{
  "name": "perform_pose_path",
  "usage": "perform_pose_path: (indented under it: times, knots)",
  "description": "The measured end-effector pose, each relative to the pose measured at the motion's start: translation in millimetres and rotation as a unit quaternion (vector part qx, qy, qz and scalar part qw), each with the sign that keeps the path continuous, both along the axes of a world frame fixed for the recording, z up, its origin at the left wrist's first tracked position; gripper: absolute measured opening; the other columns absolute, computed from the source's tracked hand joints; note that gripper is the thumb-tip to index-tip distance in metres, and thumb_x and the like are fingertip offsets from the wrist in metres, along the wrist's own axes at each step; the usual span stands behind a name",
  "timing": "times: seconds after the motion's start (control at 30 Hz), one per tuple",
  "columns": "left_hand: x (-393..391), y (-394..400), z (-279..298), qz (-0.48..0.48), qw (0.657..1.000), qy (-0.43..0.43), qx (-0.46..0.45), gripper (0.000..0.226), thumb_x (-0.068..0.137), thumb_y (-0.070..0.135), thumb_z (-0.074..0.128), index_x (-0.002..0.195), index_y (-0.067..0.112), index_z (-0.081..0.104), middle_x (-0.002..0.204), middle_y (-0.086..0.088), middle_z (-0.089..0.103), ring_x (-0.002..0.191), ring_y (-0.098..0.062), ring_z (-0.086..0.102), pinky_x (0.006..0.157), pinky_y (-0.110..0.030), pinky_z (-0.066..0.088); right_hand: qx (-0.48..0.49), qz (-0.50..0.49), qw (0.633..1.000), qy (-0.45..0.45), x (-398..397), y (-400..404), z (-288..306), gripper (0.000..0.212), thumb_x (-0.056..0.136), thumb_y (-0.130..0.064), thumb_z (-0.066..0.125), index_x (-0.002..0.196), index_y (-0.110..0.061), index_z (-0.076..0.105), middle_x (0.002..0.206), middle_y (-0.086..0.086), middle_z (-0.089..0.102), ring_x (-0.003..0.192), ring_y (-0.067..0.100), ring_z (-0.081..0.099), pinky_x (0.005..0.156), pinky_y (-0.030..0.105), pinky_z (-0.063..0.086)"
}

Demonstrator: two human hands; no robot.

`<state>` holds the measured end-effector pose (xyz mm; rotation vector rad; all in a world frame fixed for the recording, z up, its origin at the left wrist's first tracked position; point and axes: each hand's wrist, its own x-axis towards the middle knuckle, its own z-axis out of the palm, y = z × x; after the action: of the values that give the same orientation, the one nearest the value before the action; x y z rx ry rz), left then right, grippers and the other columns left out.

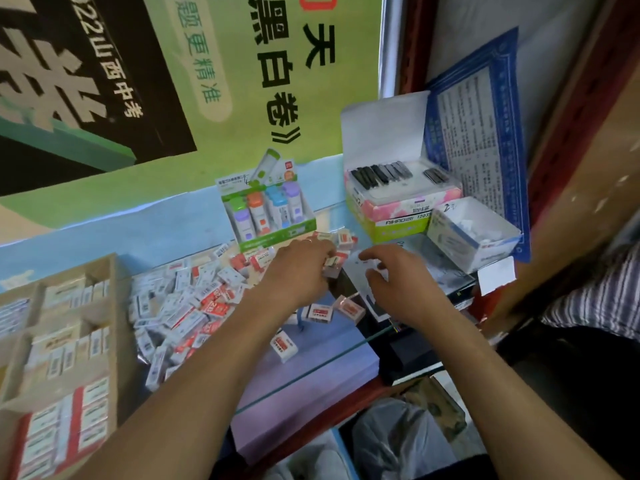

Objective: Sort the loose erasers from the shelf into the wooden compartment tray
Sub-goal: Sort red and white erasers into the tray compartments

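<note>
Erasers [194,299] heaped loose on the shelf [311,362], between the wooden compartment tray [114,271] at the shelf's left end and the hands. Left hand [294,271] reached over the heap's right fringe, fingers curled down onto a few small erasers [332,265] near the back edge, apparently pinching them. Right hand [398,275] just beside it, fingers bent and spread, hovering palm-down; whether holding anything, impossible to tell. Three single erasers [318,312] scattered under and just in front of the two wrists. Tray compartments already packed with upright rows of boxed erasers. Green display box of correction tapes [273,216] standing behind the hands; open white box [474,233] near the right end.
</note>
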<state>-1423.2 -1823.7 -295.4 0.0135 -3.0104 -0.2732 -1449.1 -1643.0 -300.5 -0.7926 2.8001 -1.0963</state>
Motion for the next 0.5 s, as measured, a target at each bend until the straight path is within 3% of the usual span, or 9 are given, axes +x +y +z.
perform_pose_path:
  times: [0.1, 0.2, 0.27, 0.37, 0.5]
  knots:
    - [0, -4, -3, -0.019, 1.000, 0.017, 0.003, 0.018, 0.078, 0.028, 0.068, 0.093, 0.025, 0.058, 0.093, 0.000, 0.059, 0.087, -0.025, 0.057, 0.067, -0.033, 0.042, 0.015, 0.018, 1.000, 0.015, -19, -16, 5, 0.048, 0.091, -0.002, 0.049, 0.138, -0.015, 0.049, 0.143, 0.009, 0.043, 0.127, 0.025, 0.045, 0.098, 0.028, 0.037]
    - [0, -6, -4, -0.029, 0.999, 0.018, -0.011, 0.011, 0.078, 0.029, 0.065, 0.077, 0.024, 0.055, 0.086, 0.001, 0.056, 0.088, -0.026, 0.053, 0.068, -0.031, 0.034, 0.086, 0.070, 0.994, 0.010, -31, -28, 3, 0.069, 0.083, 0.003, 0.048, 0.148, -0.016, 0.033, 0.157, 0.008, 0.023, 0.142, 0.029, 0.024, 0.111, 0.043, 0.032]
    - [0, -8, -1, -0.027, 0.999, 0.015, -0.028, 0.011, 0.078, 0.031, 0.062, 0.070, 0.024, 0.058, 0.081, 0.002, 0.057, 0.088, -0.026, 0.052, 0.069, -0.031, 0.033, 0.115, 0.090, 0.989, 0.028, -32, -28, -3, 0.069, 0.081, -0.001, 0.046, 0.148, -0.015, 0.035, 0.156, 0.009, 0.028, 0.138, 0.036, 0.029, 0.106, 0.049, 0.036]
    - [4, -10, 3, -0.038, 0.999, 0.007, -0.030, 0.013, 0.079, 0.032, 0.057, 0.074, 0.024, 0.065, 0.080, 0.000, 0.060, 0.088, -0.026, 0.050, 0.072, -0.035, 0.036, 0.097, 0.070, 0.991, 0.057, -28, -18, -12, 0.067, 0.074, -0.004, 0.045, 0.140, -0.015, 0.045, 0.142, 0.008, 0.047, 0.124, 0.036, 0.044, 0.093, 0.046, 0.045]
    - [11, -4, 5, -0.029, 0.998, 0.034, -0.040, 0.038, 0.084, 0.043, 0.061, 0.056, 0.025, 0.044, 0.066, 0.003, 0.047, 0.074, -0.022, 0.042, 0.066, -0.032, 0.028, 0.091, 0.002, 0.993, 0.081, -21, -4, -14, 0.040, 0.081, -0.003, 0.047, 0.119, -0.010, 0.059, 0.124, 0.008, 0.055, 0.115, 0.032, 0.049, 0.085, 0.043, 0.050]
